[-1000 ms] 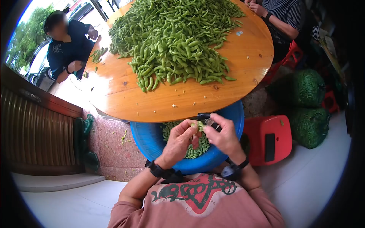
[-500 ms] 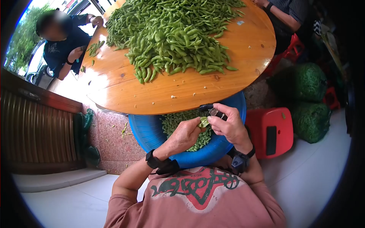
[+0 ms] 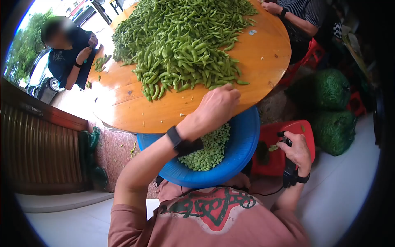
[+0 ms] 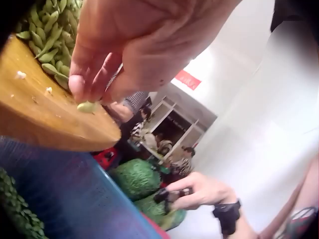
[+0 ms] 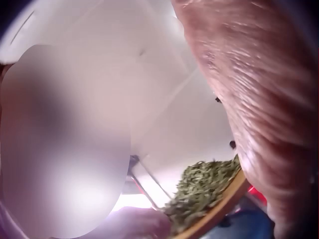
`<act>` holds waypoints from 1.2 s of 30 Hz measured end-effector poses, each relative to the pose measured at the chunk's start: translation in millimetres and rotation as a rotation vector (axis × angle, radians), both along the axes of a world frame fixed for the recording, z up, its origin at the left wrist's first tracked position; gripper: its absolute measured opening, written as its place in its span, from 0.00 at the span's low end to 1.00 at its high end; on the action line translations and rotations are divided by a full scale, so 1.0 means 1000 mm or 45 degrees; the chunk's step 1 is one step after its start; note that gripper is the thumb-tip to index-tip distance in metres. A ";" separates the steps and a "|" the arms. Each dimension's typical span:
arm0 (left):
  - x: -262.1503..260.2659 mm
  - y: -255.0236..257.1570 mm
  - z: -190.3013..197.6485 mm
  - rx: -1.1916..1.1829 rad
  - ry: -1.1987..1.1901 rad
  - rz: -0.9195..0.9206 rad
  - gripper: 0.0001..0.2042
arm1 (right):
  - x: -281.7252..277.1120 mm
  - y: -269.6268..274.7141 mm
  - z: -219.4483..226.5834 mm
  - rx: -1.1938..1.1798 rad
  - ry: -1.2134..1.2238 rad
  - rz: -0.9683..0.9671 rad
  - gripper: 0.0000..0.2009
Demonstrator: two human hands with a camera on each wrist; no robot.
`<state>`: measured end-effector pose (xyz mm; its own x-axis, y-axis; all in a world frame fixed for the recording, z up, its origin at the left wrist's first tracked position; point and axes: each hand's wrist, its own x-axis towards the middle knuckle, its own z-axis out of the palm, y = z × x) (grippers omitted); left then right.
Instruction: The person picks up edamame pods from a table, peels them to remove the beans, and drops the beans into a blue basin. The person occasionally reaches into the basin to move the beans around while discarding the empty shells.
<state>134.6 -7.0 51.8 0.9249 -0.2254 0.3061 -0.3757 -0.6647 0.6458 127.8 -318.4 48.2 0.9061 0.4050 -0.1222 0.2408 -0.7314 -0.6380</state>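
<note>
At the near edge of the pod pile, my left hand (image 3: 216,105) reaches over the wooden table. Its fingertips pinch a small pale green bean pod (image 4: 87,107) in the left wrist view. My right hand (image 3: 297,151) is out to the right over a red stool (image 3: 304,128), pinching a split green pod shell (image 3: 273,147). A black tool with a clear part (image 3: 286,140) sits on its thumb and finger. Shelled green beans (image 3: 207,150) lie in a blue basin (image 3: 242,162) below the table edge. Green pods (image 3: 181,53) are heaped on the table.
The round wooden table (image 3: 263,74) overhangs the basin. Two people sit at it, one at the far left (image 3: 61,53) and one at the far right (image 3: 302,20). Full green net bags (image 3: 335,127) stand behind the stool; a shutter (image 3: 41,144) is on the left.
My hands have parted from over the basin. The left has gone forward to the table and picked up a pod; the right has swung out over the stool with the shell.
</note>
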 end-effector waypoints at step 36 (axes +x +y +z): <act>-0.097 0.010 -0.038 -0.953 0.473 0.289 0.02 | -0.033 0.151 -0.028 1.065 0.749 0.003 0.09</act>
